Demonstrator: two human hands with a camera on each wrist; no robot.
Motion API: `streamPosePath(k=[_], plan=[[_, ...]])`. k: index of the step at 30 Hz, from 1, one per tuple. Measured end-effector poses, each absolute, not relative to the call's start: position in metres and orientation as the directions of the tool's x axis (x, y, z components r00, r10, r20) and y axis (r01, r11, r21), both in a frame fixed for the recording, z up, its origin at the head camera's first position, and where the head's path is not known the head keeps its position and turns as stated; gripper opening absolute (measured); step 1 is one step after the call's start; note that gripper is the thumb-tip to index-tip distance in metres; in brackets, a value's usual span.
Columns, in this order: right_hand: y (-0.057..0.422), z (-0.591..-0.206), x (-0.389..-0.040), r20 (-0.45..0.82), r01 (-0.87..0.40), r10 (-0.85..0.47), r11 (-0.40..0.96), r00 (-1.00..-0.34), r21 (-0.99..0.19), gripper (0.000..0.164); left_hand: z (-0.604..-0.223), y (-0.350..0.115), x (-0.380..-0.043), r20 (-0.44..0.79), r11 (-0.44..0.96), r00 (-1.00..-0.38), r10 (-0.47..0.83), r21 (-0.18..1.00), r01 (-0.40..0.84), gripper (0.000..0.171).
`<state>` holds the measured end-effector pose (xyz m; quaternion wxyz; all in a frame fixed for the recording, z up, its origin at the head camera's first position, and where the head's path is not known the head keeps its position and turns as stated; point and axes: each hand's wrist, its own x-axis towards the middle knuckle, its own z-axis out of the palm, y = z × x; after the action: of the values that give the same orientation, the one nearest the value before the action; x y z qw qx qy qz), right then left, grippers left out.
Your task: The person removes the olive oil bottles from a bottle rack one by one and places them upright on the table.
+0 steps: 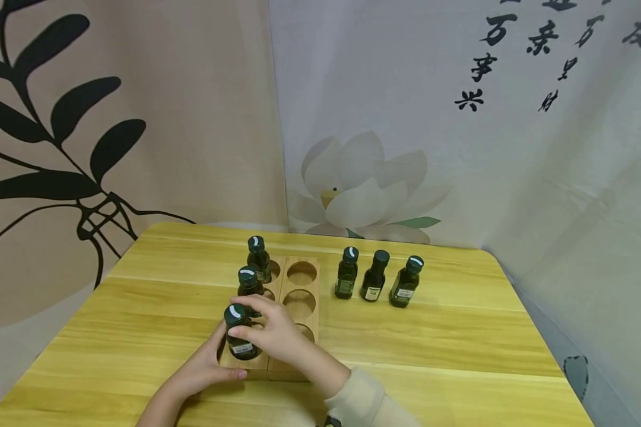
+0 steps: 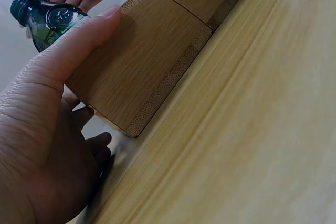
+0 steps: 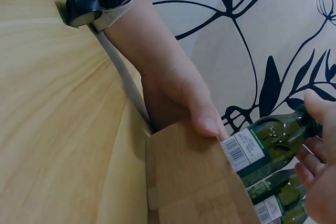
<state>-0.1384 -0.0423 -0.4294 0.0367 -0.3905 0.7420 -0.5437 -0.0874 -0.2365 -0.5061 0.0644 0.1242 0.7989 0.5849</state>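
Note:
A small dark green glass bottle (image 1: 241, 341) with a dark cap stands at the near-left hole of a wooden bottle rack (image 1: 294, 375). My right hand (image 1: 278, 332) reaches over the rack, thumb and fingers round the bottle's neck and cap. In the right wrist view the bottle (image 3: 262, 142) shows a white barcode label just above the wood. My left hand (image 1: 205, 365) grips the rack's near-left corner, its thumb (image 2: 79, 40) along the front face and its other fingers bent at the left side. Two more bottles, a middle one (image 1: 249, 281) and a far one (image 1: 259, 261), stand in the same column.
Right of the rack stand three similar bottles in a row: one (image 1: 346, 274), a slimmer one (image 1: 374, 277) and one with a white label (image 1: 406, 283). The rack's right column has round holes without bottles. A printed curtain (image 1: 379, 118) hangs behind the wooden table (image 1: 459, 356).

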Motion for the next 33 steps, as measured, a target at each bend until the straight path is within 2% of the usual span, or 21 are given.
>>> streamPosePath(k=[5,12,18,22,27,33], plan=[[-0.045,-0.431,-0.136,0.362,-0.499,-0.593,0.079,-0.719,-0.863,0.043,-0.505,-0.236,-0.087,0.032,0.294,-0.964,0.264,0.949,0.112,0.114],[-0.048,-0.430,-0.132,0.386,-0.503,-0.567,0.059,-0.728,-0.862,0.038,-0.506,-0.235,-0.086,0.037,0.290,-0.965,0.261,0.950,0.115,0.114],[-0.047,-0.427,-0.132,0.450,-0.563,-0.544,0.050,-0.708,-0.825,0.037,-0.506,-0.235,-0.086,0.045,0.284,-0.961,0.271,0.951,0.125,0.115],[-0.044,-0.414,-0.133,0.499,-0.594,-0.529,0.012,-0.686,-0.804,0.037,-0.506,-0.235,-0.087,0.037,0.292,-0.963,0.266,0.949,0.117,0.117],[-0.036,-0.395,-0.131,0.484,-0.541,-0.524,-0.050,-0.701,-0.839,0.039,-0.506,-0.236,-0.088,0.068,0.275,-0.959,0.274,0.950,0.146,0.118],[-0.024,-0.373,-0.136,0.554,-0.616,-0.499,-0.052,-0.666,-0.786,0.039,-0.505,-0.236,-0.089,0.049,0.293,-0.961,0.271,0.947,0.131,0.120]])
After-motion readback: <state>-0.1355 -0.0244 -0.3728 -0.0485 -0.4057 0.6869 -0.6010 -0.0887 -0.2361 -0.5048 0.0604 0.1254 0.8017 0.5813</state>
